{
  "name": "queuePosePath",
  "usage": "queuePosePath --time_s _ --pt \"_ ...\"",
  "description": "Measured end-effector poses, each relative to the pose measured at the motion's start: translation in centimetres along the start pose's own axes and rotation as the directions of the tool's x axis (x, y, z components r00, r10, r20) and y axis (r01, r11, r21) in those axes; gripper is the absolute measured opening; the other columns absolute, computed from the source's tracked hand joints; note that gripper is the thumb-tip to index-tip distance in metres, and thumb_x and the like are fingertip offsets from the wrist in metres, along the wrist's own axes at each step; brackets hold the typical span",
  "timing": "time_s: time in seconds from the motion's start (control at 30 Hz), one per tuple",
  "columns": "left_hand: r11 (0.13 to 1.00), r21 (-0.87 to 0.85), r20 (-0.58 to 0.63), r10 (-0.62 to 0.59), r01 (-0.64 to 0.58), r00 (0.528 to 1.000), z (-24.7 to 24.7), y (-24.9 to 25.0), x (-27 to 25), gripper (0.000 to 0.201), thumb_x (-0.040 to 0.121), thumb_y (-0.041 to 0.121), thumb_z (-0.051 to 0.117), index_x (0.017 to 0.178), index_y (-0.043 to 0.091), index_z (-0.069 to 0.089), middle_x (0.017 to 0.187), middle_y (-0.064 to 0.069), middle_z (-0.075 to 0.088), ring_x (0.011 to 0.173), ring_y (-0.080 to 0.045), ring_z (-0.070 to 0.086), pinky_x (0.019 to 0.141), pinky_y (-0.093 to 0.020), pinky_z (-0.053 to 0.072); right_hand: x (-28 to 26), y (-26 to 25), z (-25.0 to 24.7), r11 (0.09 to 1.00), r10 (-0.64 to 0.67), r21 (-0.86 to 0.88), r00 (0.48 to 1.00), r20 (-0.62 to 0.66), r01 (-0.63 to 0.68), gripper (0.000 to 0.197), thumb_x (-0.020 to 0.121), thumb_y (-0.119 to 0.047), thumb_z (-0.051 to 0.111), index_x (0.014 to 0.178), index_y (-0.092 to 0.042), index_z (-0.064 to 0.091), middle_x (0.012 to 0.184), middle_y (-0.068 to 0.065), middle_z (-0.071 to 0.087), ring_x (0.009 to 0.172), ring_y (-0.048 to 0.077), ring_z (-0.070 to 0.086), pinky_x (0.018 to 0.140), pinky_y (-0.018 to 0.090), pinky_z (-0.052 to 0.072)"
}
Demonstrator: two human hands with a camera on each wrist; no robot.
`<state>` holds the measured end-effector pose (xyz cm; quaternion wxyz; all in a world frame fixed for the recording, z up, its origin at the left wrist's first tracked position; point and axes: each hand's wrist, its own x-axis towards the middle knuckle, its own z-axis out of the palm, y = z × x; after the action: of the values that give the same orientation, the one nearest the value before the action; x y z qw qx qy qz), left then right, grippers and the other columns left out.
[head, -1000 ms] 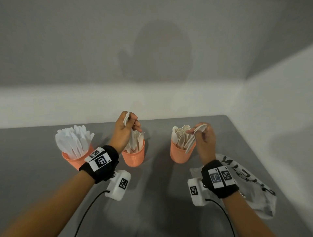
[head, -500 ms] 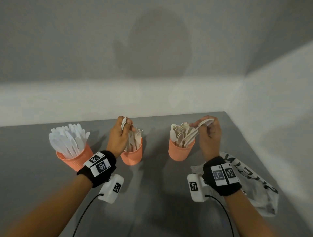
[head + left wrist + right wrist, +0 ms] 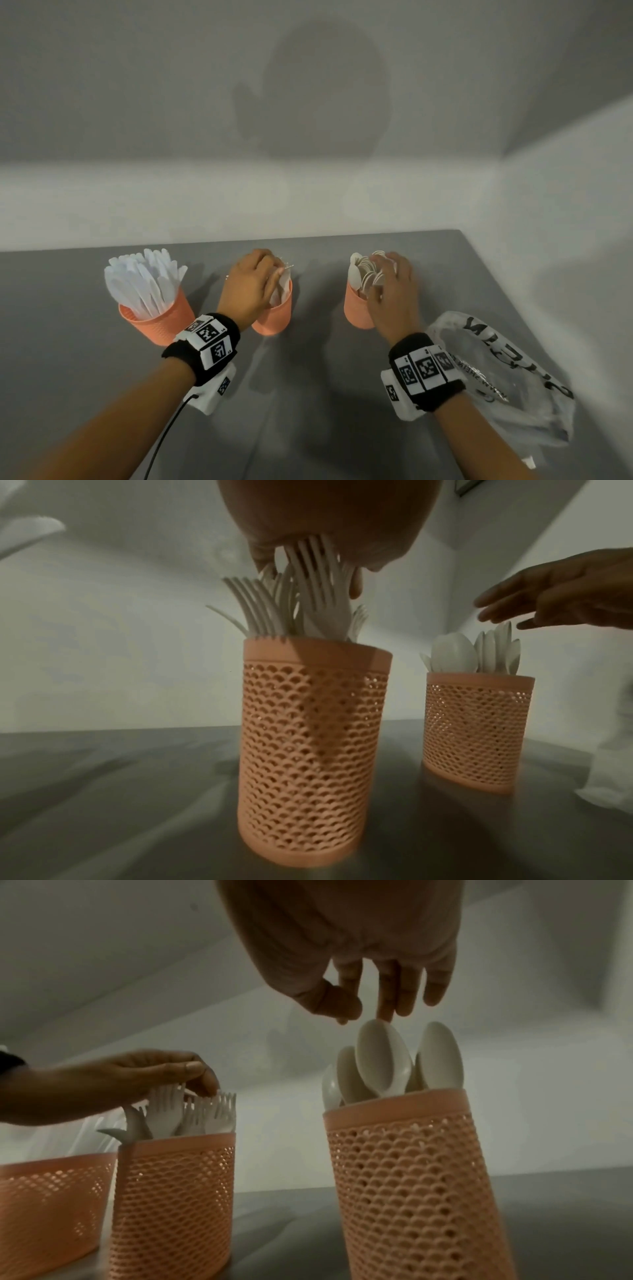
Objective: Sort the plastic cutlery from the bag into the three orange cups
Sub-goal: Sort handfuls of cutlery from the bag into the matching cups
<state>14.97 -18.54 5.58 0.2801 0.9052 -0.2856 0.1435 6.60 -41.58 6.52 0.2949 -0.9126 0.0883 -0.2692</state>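
Note:
Three orange mesh cups stand in a row on the grey table. The left cup holds white knives, the middle cup forks, the right cup spoons. My left hand is right over the middle cup, its thumb and fingers curled round the head of a fork that stands in the cup. My right hand hovers over the right cup with fingers nearly straight, one fingertip touching a spoon's top and nothing in its grasp.
The clear plastic bag with black lettering lies flat at the right, beside my right wrist and close to the table's right edge. A white wall runs behind the cups and along the right side.
Both hands came down onto their cups. The left hand's fork sank in among the other forks. The right hand's spoon now stands in the right cup, and its fingers have spread.

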Motion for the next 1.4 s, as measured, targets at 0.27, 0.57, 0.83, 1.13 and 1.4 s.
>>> queuePosePath --time_s 0.27,0.57,0.83,1.13,1.4 --pt "0.958 0.243 0.071 -0.171 0.15 0.983 -0.2 1.2 0.2 0.061 0.092 0.039 0.016 0.129 0.005 0.051 0.141 -0.02 0.044 0.124 -0.037 0.049 0.103 -0.048 0.036 2.1 0.4 1.3 0.924 0.057 -0.381 0.982 0.182 0.017 0.078 0.084 -0.052 0.01 0.141 -0.006 0.036 0.153 0.024 0.02 0.144 0.036 0.013 0.116 0.047 0.0" --pt "0.901 0.329 0.401 -0.406 0.285 0.821 -1.4 1.4 1.3 0.109 0.063 0.078 0.005 0.149 0.011 0.004 0.157 -0.013 0.009 0.142 -0.031 0.016 0.111 -0.047 0.024 2.8 0.0 1.9 0.902 0.231 -0.426 0.915 0.332 -0.074 0.089 0.079 -0.068 0.01 0.148 -0.013 0.018 0.157 0.016 0.012 0.145 0.029 0.011 0.117 0.047 0.003" --pt "0.938 0.229 0.289 -0.322 0.262 0.902 1.2 3.2 1.2 0.068 0.091 0.045 0.047 0.147 0.018 0.019 0.151 -0.017 0.022 0.127 -0.042 0.036 0.104 -0.044 0.033 3.2 -0.2 1.9 0.858 0.227 -0.513 0.899 0.375 -0.003 0.055 0.096 -0.048 0.031 0.146 -0.026 0.024 0.155 0.019 0.014 0.139 0.035 0.023 0.114 0.048 0.014" --pt "0.895 0.318 0.274 -0.402 0.312 0.874 0.2 3.0 1.8 0.079 0.09 0.064 0.024 0.15 0.02 -0.003 0.157 -0.017 0.0 0.145 -0.033 -0.002 0.114 -0.055 -0.002 3.9 -1.2 1.2 0.862 0.306 -0.505 0.844 0.44 -0.049 0.075 0.091 -0.063 0.021 0.15 -0.023 -0.002 0.157 0.017 -0.006 0.146 0.033 -0.003 0.114 0.055 -0.004" --pt "0.975 0.012 0.226 -0.218 0.221 0.949 -4.0 3.6 1.5 0.091 0.083 0.062 0.044 0.15 0.021 -0.001 0.157 -0.016 -0.002 0.146 -0.031 -0.001 0.116 -0.046 0.005 2.0 -4.7 -2.7 0.95 0.148 -0.308 0.937 0.315 -0.046 0.093 0.084 -0.069 0.036 0.147 -0.026 -0.017 0.159 0.012 -0.004 0.146 0.031 0.0 0.113 0.057 -0.003"
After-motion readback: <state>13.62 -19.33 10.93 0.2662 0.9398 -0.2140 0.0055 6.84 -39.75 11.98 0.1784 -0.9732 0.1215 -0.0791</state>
